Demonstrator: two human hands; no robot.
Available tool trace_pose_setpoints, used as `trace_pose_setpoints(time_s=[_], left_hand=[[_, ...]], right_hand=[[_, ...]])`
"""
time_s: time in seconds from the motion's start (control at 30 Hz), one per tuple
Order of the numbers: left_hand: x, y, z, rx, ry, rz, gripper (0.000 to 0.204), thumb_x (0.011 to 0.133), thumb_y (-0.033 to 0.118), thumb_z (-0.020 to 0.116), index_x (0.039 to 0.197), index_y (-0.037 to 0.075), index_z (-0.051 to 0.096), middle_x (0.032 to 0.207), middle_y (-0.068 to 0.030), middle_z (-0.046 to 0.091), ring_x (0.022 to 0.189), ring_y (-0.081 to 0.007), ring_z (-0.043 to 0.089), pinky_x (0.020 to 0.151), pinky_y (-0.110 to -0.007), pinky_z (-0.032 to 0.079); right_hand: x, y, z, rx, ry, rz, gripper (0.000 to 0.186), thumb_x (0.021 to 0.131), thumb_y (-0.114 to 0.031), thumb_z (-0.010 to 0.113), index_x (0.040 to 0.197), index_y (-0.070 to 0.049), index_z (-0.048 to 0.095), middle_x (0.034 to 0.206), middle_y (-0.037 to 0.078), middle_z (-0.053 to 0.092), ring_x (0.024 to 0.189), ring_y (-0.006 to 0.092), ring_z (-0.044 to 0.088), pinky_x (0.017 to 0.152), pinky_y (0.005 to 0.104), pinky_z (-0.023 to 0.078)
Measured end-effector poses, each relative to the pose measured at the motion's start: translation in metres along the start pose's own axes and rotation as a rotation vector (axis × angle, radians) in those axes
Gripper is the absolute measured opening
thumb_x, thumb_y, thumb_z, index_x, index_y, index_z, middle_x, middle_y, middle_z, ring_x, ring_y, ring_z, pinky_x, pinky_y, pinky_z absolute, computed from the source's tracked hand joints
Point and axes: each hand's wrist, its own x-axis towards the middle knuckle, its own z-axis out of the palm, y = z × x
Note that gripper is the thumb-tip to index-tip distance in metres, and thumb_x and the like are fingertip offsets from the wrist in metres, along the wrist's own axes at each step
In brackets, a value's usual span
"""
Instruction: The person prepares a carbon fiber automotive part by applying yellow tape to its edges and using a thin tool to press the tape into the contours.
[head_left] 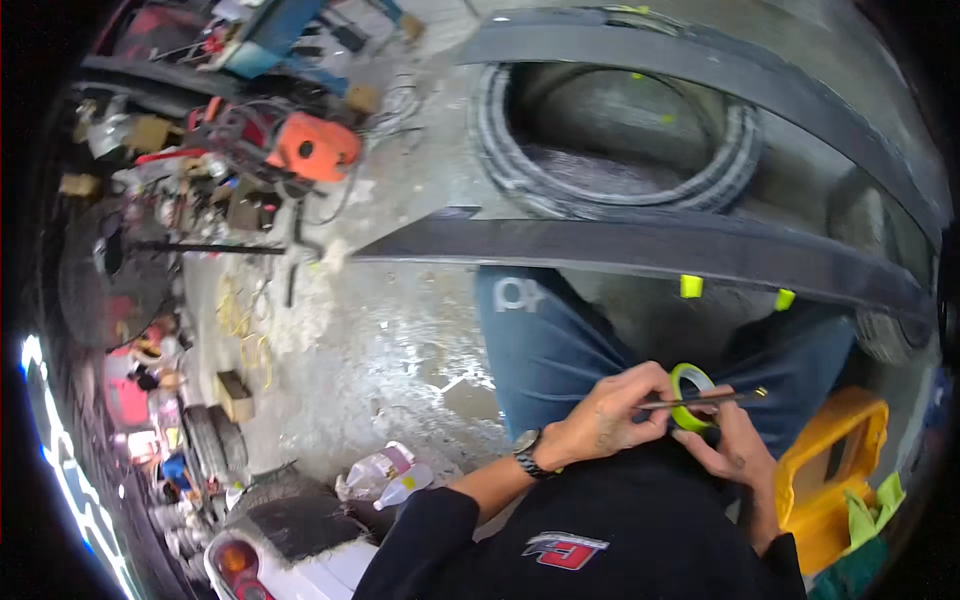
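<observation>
My left hand (630, 410) is closed on a thin, dark, stick-like tool (740, 398) with a small brass-coloured tip at its right end. My right hand (733, 445) is curled round a bright yellow-green tape roll (683, 410), its fingers reaching up at the tool, which lies across the roll. Both hands are over my lap, above my dark shirt and jeans (530, 350). Just beyond my knees runs a long dark grey panel (600, 243), with small yellow-green tape pieces (690, 286) at its near edge.
A second panel (630, 48) lies beyond, above a tyre-like ring (510, 160). At left are an orange machine (310, 145), scattered parts, a black stand (210, 248) and tyres (210, 445). Bottles (385, 470) and a white vehicle part (310, 560) are lower left; a yellow plastic seat (825, 440) is right.
</observation>
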Motion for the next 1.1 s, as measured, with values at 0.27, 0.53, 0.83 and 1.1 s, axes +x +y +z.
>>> trace_pose_setpoints(time_s=[0.27, 0.53, 0.83, 1.1], left_hand=[[-0.007, 0.017, 0.012, -0.039, 0.090, -0.116, 0.027, 0.075, -0.008, 0.075, 0.099, 0.002, 0.068, 0.100, -0.0100, 0.066, 0.080, -0.0191, 0.066, 0.069, -0.028, 0.052], [-0.001, 0.013, 0.031, 0.206, 0.065, -0.016, 0.027, 0.074, 0.008, 0.086, 0.099, 0.007, 0.075, 0.100, -0.0098, 0.069, 0.088, -0.0231, 0.070, 0.074, -0.033, 0.057], [-0.009, 0.014, 0.029, -0.136, -0.047, -0.123, 0.019, 0.090, 0.002, 0.071, 0.103, 0.000, 0.057, 0.105, -0.0109, 0.059, 0.093, -0.0216, 0.063, 0.076, -0.034, 0.051], [-0.032, -0.003, 0.038, -0.064, 0.193, 0.109, 0.031, 0.085, 0.005, 0.076, 0.115, 0.004, 0.070, 0.103, -0.0105, 0.066, 0.090, -0.0229, 0.070, 0.071, -0.033, 0.059]], right_hand=[[-0.004, -0.013, 0.009, -0.099, 0.153, -0.045, 0.015, 0.088, -0.011, 0.070, 0.101, -0.005, 0.064, 0.081, 0.006, 0.065, 0.071, 0.0253, 0.061, 0.080, 0.0398, 0.041], [-0.017, 0.004, 0.001, -0.148, 0.159, -0.149, 0.016, 0.085, -0.013, 0.073, 0.095, -0.007, 0.062, 0.069, 0.005, 0.061, 0.064, 0.0251, 0.059, 0.080, 0.0413, 0.041], [-0.025, 0.002, -0.002, -0.325, 0.189, -0.005, 0.017, 0.076, -0.004, 0.070, 0.082, -0.007, 0.054, 0.067, 0.011, 0.054, 0.063, 0.0351, 0.054, 0.063, 0.0454, 0.040], [-0.016, -0.031, -0.006, -0.272, -0.005, -0.078, 0.023, 0.073, 0.006, 0.063, 0.090, -0.004, 0.053, 0.075, 0.014, 0.054, 0.066, 0.0370, 0.050, 0.066, 0.0462, 0.039]])
